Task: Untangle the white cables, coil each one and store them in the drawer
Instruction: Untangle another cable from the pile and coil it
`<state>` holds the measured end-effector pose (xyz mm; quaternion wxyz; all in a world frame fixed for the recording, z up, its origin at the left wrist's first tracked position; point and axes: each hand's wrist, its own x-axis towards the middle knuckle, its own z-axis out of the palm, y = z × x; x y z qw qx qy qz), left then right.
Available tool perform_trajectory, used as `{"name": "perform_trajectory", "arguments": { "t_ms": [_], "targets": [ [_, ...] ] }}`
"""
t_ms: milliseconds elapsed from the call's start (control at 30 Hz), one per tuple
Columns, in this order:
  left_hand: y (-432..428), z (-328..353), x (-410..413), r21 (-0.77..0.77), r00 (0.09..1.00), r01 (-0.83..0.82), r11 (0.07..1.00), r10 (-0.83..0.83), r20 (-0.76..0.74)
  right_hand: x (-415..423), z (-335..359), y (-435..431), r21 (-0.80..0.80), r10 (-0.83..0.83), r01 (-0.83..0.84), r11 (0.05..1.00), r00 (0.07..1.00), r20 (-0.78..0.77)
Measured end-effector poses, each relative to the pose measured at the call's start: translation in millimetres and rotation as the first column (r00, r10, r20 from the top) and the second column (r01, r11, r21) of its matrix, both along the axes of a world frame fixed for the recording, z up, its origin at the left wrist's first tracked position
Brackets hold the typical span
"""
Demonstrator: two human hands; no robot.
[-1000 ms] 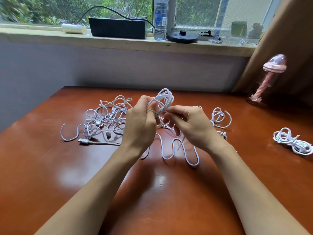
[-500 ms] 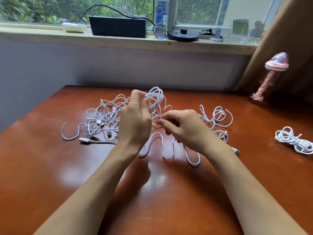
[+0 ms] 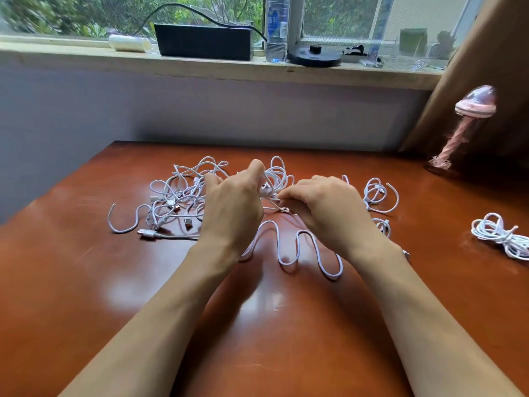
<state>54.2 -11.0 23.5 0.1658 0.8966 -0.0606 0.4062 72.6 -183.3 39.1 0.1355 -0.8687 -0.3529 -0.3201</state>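
While your left hand (image 3: 232, 207) grips a half-wound coil (image 3: 276, 176) and your right hand (image 3: 326, 207) pinches its wavy tail (image 3: 303, 247), just right of the tangle (image 3: 183, 196), a hard pull could snag that tail and spring the loops loose. Cables look thin, white, smooth and springy on a glossy table (image 3: 86, 282). One tied bundle (image 3: 498, 233) lies far right of the tangle. No drawer shows.

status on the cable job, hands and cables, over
Left hand grips a half-coiled cable, right hand pinches the same cable. Tangle on the table to the left, one coiled bundle far right. No drawer in view.
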Motion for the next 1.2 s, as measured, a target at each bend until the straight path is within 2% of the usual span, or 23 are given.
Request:
{"name": "perform_trajectory", "arguments": {
  "t_ms": [167, 433, 533, 733, 833, 1033, 1100, 1200],
  "targets": [
    [0.8, -2.3, 0.5, 0.016, 0.997, 0.058, 0.998, -0.057, -0.043, -1.9, 7.6, -1.9, 0.092, -0.050, 0.044, 0.995, 0.997, 0.062],
    [-3.6, -2.4, -0.1, 0.047, 0.957, 0.277, 0.960, -0.271, -0.105, 2.6, 8.6, -9.3, 0.127, -0.062, 0.042, 0.991, 0.986, 0.155],
    [-3.8, -2.7, 0.2, 0.041, 0.936, 0.336, 0.941, -0.328, -0.128, 7.8, 8.6, -13.9, 0.122, -0.016, -0.003, 0.992, 0.989, 0.148],
    [-0.7, -5.2, 1.8, 0.023, 0.914, 0.368, 0.930, -0.357, -0.192, 17.1, 7.2, -20.8, 0.121, 0.144, -0.139, 0.983, 0.989, -0.032],
    [-0.5, -3.5, 2.3, -0.012, 0.903, 0.386, 0.922, -0.381, -0.201, 17.5, 8.9, -23.1, 0.151, 0.184, -0.176, 0.973, 0.982, -0.040],
    [-1.6, -6.4, 2.9, -0.091, 0.877, 0.448, 0.889, -0.457, -0.151, 10.2, 18.0, -27.2, 0.324, 0.182, -0.131, 0.937, 0.974, -0.133],
    [-6.3, -6.9, 1.8, -0.135, 0.858, 0.481, 0.866, -0.497, -0.132, 8.6, 21.5, -31.7, 0.370, 0.246, -0.153, 0.916, 0.944, -0.219],
    [-9.5, -2.1, 0.0, -0.285, 0.783, 0.566, 0.774, -0.612, -0.108, 6.4, 24.4, -35.4, 0.511, 0.357, -0.108, 0.853, 0.835, -0.419]
  ]
}}
